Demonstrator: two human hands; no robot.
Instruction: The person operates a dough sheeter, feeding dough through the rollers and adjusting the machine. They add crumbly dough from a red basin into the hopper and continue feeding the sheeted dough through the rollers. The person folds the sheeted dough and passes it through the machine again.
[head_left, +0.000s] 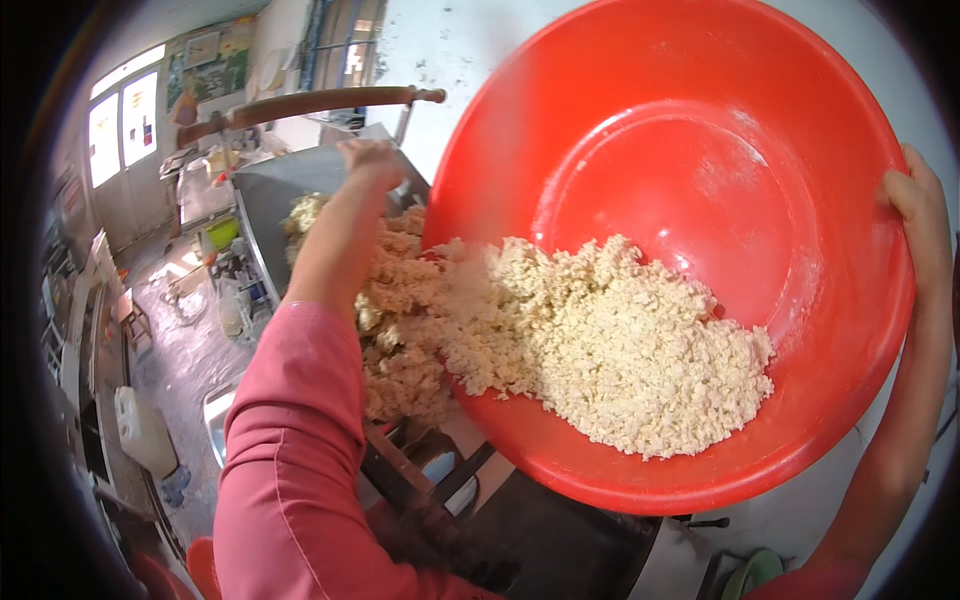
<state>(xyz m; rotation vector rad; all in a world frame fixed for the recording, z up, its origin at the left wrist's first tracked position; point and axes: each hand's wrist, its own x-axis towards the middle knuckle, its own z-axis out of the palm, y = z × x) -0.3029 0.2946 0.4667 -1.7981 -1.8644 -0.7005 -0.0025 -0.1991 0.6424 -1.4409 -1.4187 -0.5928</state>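
A large red plastic basin (720, 180) is tilted towards the left. My right hand (919, 199) grips its right rim, thumb inside. Pale yellowish crumbly dough (645, 367) covers the lower part of the basin and spills over its left edge. More clumps of dough (405, 315) lie beyond that edge, in a grey metal hopper (277, 187). Over the hopper, my left hand (371, 161) is blurred beside the wooden-looking roller bar (322, 101). My forearm covers some of the dough, and the fingers are too smeared to read.
Below the basin stands a dark machine housing (525, 540) with a small lever (709, 523). A white jerrycan (142, 431) is on the left, near a long bench (97, 352). Further back are a cluttered table (206, 191), a lime-green container (222, 232) and a double door (124, 127).
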